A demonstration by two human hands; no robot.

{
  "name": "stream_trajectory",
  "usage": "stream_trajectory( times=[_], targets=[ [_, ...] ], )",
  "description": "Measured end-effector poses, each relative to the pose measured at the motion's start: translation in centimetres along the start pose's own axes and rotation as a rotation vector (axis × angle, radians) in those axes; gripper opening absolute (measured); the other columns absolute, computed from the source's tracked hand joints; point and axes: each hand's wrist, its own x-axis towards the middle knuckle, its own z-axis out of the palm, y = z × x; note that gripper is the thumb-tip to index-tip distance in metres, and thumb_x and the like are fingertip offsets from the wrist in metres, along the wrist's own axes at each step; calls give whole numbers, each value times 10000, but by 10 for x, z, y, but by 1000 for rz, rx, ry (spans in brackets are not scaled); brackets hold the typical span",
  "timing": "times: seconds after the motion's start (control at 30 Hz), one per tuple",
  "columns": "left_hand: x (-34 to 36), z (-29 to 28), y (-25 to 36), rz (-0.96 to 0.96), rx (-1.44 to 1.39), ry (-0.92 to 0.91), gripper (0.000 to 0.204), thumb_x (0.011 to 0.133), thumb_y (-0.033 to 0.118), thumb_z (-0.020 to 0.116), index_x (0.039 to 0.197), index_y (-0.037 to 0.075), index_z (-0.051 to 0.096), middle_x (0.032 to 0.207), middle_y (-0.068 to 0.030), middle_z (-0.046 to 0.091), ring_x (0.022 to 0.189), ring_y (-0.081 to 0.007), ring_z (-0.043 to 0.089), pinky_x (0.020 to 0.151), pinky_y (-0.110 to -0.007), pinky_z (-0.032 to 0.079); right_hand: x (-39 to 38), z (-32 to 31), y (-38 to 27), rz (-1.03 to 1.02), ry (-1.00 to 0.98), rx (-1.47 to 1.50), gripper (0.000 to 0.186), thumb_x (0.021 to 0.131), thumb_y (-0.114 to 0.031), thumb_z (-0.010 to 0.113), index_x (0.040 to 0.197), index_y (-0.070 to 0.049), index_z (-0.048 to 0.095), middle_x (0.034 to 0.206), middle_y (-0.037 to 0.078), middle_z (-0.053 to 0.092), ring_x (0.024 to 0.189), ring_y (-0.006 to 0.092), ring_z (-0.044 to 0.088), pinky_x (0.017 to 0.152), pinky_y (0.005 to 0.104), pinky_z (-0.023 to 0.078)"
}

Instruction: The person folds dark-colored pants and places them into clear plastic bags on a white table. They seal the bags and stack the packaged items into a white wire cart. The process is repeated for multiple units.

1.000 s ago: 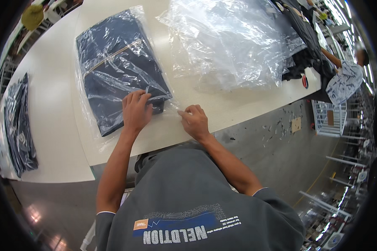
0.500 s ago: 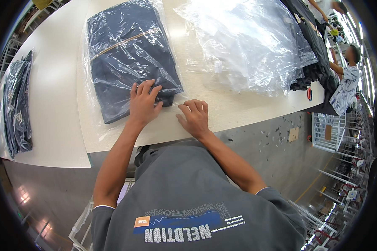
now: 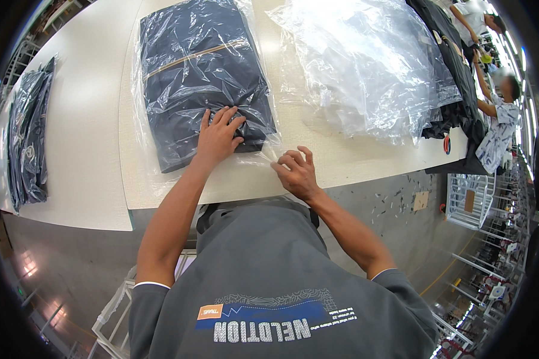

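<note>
A folded dark navy garment in a clear plastic bag [image 3: 191, 90] lies on the pale table in front of me, with a tan band across it. My left hand [image 3: 217, 136] rests on the lower part of the bag, fingers spread over the film and holding nothing. Close to the bag's lower right corner, my right hand [image 3: 296, 172] has its fingers curled. Its thumb and forefinger pinch what looks like the loose edge of the bag film, though the contact point is small.
A heap of clear plastic bags [image 3: 365, 72] covers the table's right side, beside dark garments [image 3: 452, 66]. Bagged dark garments [image 3: 30, 137] are stacked at the far left. Two people stand beyond the right end. A white wire cart [image 3: 466, 200] and floor scraps lie past the table edge [image 3: 365, 179].
The whole view has shifted slightly, moving the bag rightward in the picture. My right hand's fingers have curled in at the bag's edge; my left hand stays on the bag.
</note>
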Motion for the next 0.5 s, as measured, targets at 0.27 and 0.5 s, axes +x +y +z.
stream_trajectory(
  times=[0.27,0.5],
  targets=[
    [-3,5,-1,21,24,22,532,832,306,768,1329,239,592,1493,-13,483,1432,-212,387,1200,-552,212,47,-3,-47,105,94,143,259,742,-127,765,987,-104,683,928,17,613,964,201,602,1033,474,351],
    [-2,4,-3,36,22,22,528,833,310,767,1328,236,596,1491,-10,485,1430,-213,388,1198,-553,221,56,54,-52,137,-208,14,81,794,-161,686,844,-97,679,900,45,617,935,232,583,937,448,396]
  ],
)
